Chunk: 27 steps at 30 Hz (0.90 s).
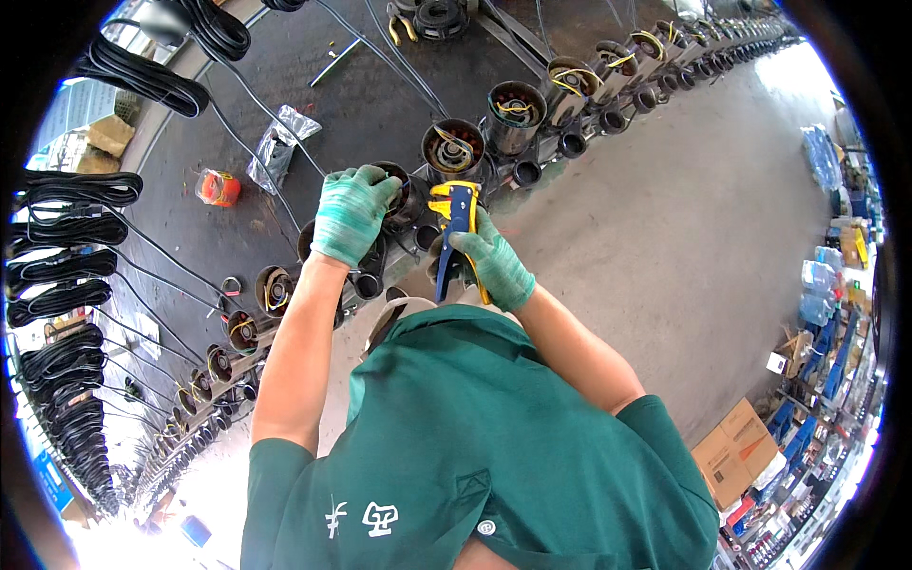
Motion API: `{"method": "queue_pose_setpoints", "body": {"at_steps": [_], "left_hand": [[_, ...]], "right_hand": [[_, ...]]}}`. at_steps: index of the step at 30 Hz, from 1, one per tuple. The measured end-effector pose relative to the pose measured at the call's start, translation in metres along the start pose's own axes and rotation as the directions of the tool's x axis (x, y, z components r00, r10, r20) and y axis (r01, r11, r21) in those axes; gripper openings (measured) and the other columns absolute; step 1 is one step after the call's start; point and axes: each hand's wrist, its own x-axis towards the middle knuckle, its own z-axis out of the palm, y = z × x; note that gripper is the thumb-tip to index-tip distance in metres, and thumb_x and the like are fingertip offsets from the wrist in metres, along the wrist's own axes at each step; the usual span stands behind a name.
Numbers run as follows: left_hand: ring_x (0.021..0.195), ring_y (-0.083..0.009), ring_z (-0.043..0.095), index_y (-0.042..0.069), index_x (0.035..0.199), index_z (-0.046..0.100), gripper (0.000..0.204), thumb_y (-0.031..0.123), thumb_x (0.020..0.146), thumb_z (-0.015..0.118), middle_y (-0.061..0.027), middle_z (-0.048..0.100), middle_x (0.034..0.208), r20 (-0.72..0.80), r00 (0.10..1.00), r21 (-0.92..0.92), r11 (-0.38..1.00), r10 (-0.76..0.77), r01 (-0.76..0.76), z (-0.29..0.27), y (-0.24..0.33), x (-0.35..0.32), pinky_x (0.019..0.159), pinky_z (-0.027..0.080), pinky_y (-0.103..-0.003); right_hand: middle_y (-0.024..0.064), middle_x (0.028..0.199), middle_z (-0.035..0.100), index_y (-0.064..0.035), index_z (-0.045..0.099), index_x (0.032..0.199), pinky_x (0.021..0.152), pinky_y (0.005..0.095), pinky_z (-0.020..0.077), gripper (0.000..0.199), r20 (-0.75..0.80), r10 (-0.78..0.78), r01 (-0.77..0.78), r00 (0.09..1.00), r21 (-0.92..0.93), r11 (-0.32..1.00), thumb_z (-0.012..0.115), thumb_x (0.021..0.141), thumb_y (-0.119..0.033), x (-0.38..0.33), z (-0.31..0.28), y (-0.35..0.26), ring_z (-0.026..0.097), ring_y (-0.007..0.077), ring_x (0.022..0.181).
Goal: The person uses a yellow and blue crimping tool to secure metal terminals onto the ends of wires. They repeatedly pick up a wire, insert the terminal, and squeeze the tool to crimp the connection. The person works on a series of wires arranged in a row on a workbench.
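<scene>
Gripping a blue-and-yellow wire stripper (458,223) with the gloved right hand (494,261), fingers wrapped tight round its handles, tool head pointing up beside a motor stator (452,147). Resting the gloved left hand (350,214), fingers curled, on the rim of the next stator (407,195), along the near edge of the dark conveyor (351,104).

Factory assembly line; row of motor stators (513,114), cable bundles (66,285)
</scene>
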Motion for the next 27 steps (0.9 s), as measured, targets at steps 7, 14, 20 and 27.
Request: {"method": "queue_pose_setpoints", "body": {"at_steps": [7, 14, 20, 27], "left_hand": [[0.100, -0.0309, 0.069, 0.013, 0.111, 0.078, 0.028, 0.010, 0.084, 0.071, -0.0086, 0.073, 0.108, 0.003, 1.000, -0.022, 1.000, -0.016, 0.016, 0.011, 0.005, 0.007, 0.093, 0.050, -0.045], [0.098, -0.0298, 0.070, 0.012, 0.107, 0.077, 0.024, 0.011, 0.084, 0.071, -0.0071, 0.074, 0.108, -0.007, 1.000, -0.054, 0.998, -0.012, 0.011, 0.014, 0.004, 0.006, 0.093, 0.049, -0.044], [0.095, -0.0302, 0.069, 0.012, 0.106, 0.077, 0.022, 0.012, 0.085, 0.070, -0.0066, 0.074, 0.104, -0.047, 0.999, -0.107, 0.994, 0.003, -0.008, 0.016, 0.001, 0.007, 0.091, 0.048, -0.044], [0.094, -0.0300, 0.069, 0.013, 0.106, 0.078, 0.021, 0.013, 0.086, 0.070, -0.0055, 0.074, 0.104, -0.027, 1.000, -0.131, 0.991, 0.000, -0.004, 0.017, -0.003, 0.003, 0.090, 0.048, -0.045]], "right_hand": [[0.0034, 0.113, 0.059, -0.0093, 0.043, 0.152, 0.086, 0.0330, 0.0596, 0.061, 0.133, 0.023, -0.032, 0.991, 0.065, 0.997, 0.067, 0.096, -0.016, 0.029, -0.005, -0.024, 0.063, 0.0138, 0.096], [0.0047, 0.116, 0.063, -0.0104, 0.044, 0.154, 0.088, 0.0360, 0.0607, 0.065, 0.138, 0.041, -0.059, 0.990, 0.130, 0.990, 0.070, 0.095, -0.014, 0.030, 0.008, -0.026, 0.066, 0.0154, 0.099], [0.0086, 0.111, 0.067, -0.0118, 0.045, 0.153, 0.081, 0.0365, 0.0639, 0.064, 0.080, -0.020, 0.014, 0.997, 0.075, 0.997, 0.070, 0.094, -0.017, 0.029, 0.013, -0.024, 0.070, 0.0193, 0.098], [0.0105, 0.104, 0.064, -0.0116, 0.043, 0.151, 0.078, 0.0443, 0.0643, 0.058, -0.009, 0.035, -0.034, 0.999, 0.077, 0.996, 0.057, 0.095, -0.016, 0.026, 0.015, -0.023, 0.069, 0.0214, 0.092]]}}
